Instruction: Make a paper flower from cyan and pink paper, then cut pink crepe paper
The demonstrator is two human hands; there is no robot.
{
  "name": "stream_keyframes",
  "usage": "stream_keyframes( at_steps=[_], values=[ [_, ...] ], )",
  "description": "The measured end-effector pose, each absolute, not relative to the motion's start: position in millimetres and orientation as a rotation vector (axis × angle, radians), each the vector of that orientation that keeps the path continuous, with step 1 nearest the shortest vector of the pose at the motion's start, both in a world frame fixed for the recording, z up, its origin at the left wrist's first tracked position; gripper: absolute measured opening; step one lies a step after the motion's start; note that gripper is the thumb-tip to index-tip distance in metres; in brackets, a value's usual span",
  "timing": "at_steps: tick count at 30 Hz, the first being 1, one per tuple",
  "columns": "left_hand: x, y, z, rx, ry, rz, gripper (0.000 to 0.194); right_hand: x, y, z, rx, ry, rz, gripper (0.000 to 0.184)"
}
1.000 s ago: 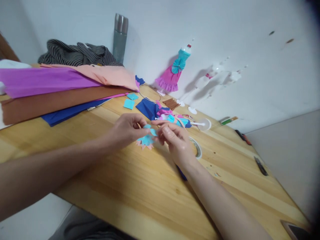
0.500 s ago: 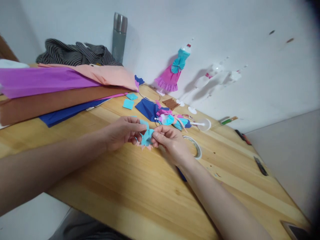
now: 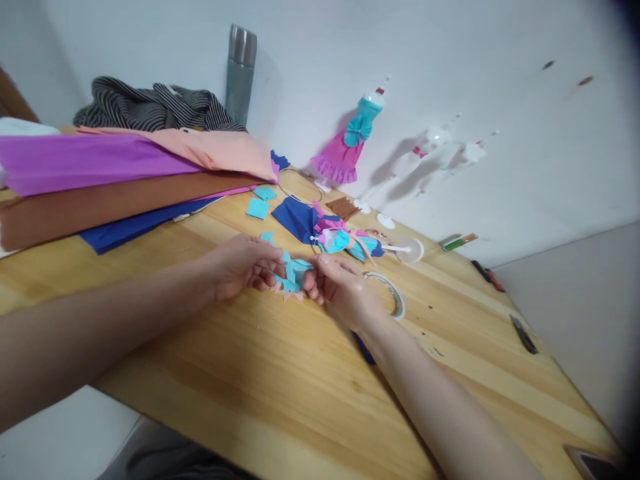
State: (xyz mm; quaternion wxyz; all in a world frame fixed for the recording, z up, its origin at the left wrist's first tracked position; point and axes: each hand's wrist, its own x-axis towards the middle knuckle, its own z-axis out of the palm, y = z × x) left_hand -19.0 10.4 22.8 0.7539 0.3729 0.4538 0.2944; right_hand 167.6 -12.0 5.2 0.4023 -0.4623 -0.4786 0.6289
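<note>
Between my two hands is a light blue crepe paper piece (image 3: 291,273) with pointed, petal-like edges. Pale pink jagged tips show along its lower side. My left hand (image 3: 253,265) pinches its left part between thumb and fingers. On the other side, my right hand (image 3: 333,277) grips the right edge, thumb on top. Just beyond lies a small mannequin (image 3: 345,240) dressed in blue and pink paper. A dark blue paper piece (image 3: 296,219) and a light blue square (image 3: 257,209) rest farther back.
A roll of tape (image 3: 397,297) lies right of my right hand. Long folded crepe sheets (image 3: 125,187) cover the left side, before a striped cloth (image 3: 150,107) and a flask (image 3: 240,80). A dressed mannequin (image 3: 345,150) stands by the wall; a cutter (image 3: 523,335) lies far right.
My thumbs have drawn slightly apart, and the light blue paper between them has changed shape, its top part folded over toward my right hand. The table things have not moved.
</note>
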Motion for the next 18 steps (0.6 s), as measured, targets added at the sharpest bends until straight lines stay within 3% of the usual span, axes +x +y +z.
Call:
stream_keyframes(
  at_steps=[12,18],
  values=[
    [-19.6,12.1,24.5,0.984,1.090,0.581,0.022,163.8,-12.4,3.3,-1.338,-1.298,1.429,0.033],
    [-19.7,17.7,14.5,1.512,1.356,0.512,0.023,161.6,-9.8,2.4,-1.436,-1.473,1.265,0.021]
  ],
)
